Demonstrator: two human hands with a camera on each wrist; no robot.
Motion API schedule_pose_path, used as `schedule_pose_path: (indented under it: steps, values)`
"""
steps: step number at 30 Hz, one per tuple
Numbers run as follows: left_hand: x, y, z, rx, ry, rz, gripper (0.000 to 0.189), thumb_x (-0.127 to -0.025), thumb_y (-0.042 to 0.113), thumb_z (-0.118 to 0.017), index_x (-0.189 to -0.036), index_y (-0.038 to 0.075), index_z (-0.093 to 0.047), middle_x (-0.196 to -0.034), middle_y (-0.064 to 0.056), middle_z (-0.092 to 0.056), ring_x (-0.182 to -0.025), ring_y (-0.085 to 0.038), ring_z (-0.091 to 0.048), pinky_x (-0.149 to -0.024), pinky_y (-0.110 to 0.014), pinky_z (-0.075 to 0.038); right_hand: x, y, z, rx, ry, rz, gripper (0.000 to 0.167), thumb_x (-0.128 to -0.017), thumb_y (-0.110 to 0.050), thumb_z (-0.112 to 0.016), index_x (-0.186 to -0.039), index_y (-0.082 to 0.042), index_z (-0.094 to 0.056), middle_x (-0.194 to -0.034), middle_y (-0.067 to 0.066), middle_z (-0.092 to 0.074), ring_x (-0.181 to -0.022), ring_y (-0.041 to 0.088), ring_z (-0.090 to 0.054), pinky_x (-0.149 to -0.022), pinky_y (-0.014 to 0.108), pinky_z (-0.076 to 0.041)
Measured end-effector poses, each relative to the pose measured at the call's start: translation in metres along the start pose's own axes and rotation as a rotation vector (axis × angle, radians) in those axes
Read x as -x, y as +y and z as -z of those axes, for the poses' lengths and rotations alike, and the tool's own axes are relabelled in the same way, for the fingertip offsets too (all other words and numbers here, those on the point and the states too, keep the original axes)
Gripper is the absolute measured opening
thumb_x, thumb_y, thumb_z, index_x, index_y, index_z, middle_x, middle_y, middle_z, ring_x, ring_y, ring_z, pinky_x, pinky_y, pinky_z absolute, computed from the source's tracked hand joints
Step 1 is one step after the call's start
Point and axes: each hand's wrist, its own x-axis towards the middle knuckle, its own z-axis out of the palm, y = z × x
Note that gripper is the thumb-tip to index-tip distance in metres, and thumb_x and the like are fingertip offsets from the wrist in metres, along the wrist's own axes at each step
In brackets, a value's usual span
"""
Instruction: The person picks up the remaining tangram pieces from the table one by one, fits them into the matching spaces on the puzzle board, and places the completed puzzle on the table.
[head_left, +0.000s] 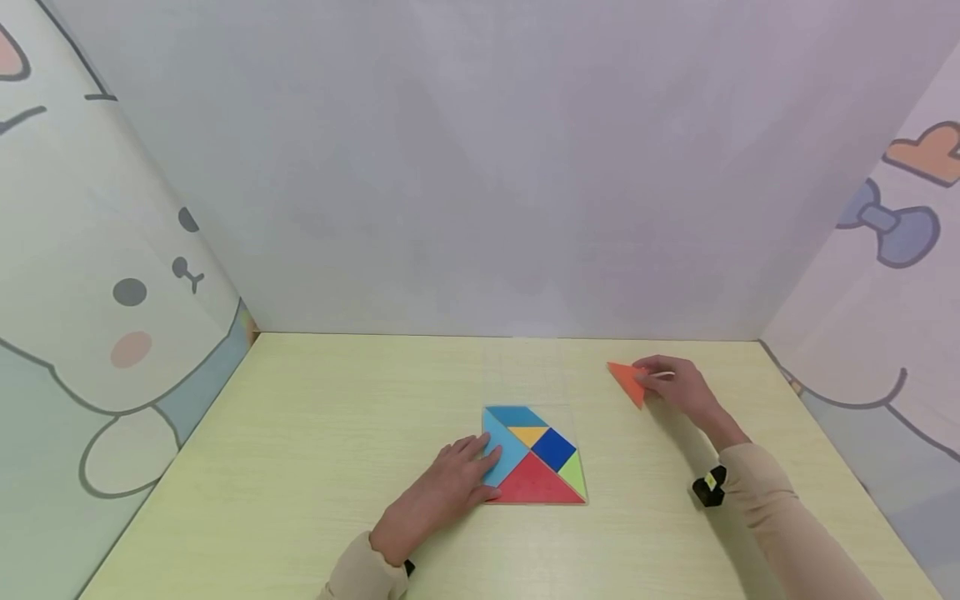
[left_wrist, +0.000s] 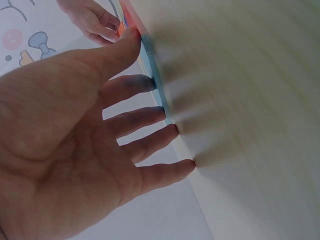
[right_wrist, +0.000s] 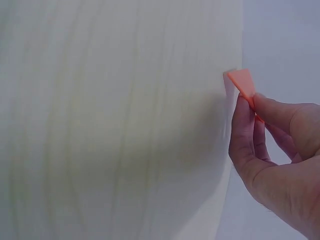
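Observation:
My right hand point(head_left: 678, 387) pinches an orange triangular tangram piece point(head_left: 626, 381) between thumb and fingers, over the right side of the table. In the right wrist view that orange piece point(right_wrist: 243, 84) sticks out past the fingertips. My left hand point(head_left: 446, 483) has its fingers spread, fingertips at the left edge of a tangram set in a clear square tray point(head_left: 564, 416). Its thumb lies by the lower left corner of the red triangle point(head_left: 540, 485). Around it sit a light blue triangle point(head_left: 506, 454), a teal parallelogram point(head_left: 517, 416), a yellow triangle point(head_left: 528, 435), a dark blue square point(head_left: 553, 450) and a green piece point(head_left: 574, 475).
The pale wooden table point(head_left: 300, 433) ends at a plain grey back wall point(head_left: 480, 208). Cartoon-printed side walls stand left point(head_left: 90, 233) and right point(head_left: 847, 333). A faint clear rectangle point(head_left: 523, 371) lies behind the tray. A black wrist device point(head_left: 710, 487) hangs under my right sleeve.

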Motion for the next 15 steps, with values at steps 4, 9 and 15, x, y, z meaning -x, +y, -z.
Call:
schedule_pose_path:
  steps: [4, 9, 15]
  values:
    - [0.0, 0.0, -0.001, -0.002, 0.002, -0.003, 0.057, -0.099, 0.032, -0.069, -0.148, 0.007, -0.055, -0.154, -0.017, -0.047, -0.138, -0.038, -0.047, -0.106, -0.059, -0.045, 0.003, -0.005, -0.002, -0.012, -0.013, 0.011, 0.035, -0.1, -0.015, -0.069, -0.129, 0.005, -0.066, -0.123, 0.025, -0.067, -0.114, 0.043, -0.066, -0.077, 0.022, -0.055]
    - [-0.001, -0.001, -0.001, -0.007, 0.005, -0.009, 0.057, -0.099, 0.031, -0.07, -0.148, 0.007, -0.055, -0.154, -0.017, -0.047, -0.138, -0.037, -0.047, -0.105, -0.059, -0.046, 0.005, -0.011, -0.004, -0.01, -0.02, 0.03, 0.034, -0.1, -0.015, -0.069, -0.128, 0.005, -0.067, -0.123, 0.025, -0.068, -0.112, 0.042, -0.066, -0.078, 0.022, -0.054]
    - [0.0, 0.0, -0.001, -0.012, 0.004, -0.009, 0.058, -0.098, 0.032, -0.07, -0.148, 0.007, -0.055, -0.154, -0.017, -0.047, -0.138, -0.037, -0.047, -0.105, -0.059, -0.046, 0.005, -0.014, -0.007, -0.038, -0.046, 0.072, 0.032, -0.1, -0.013, -0.069, -0.126, 0.005, -0.067, -0.12, 0.024, -0.069, -0.107, 0.036, -0.069, -0.078, 0.023, -0.056]
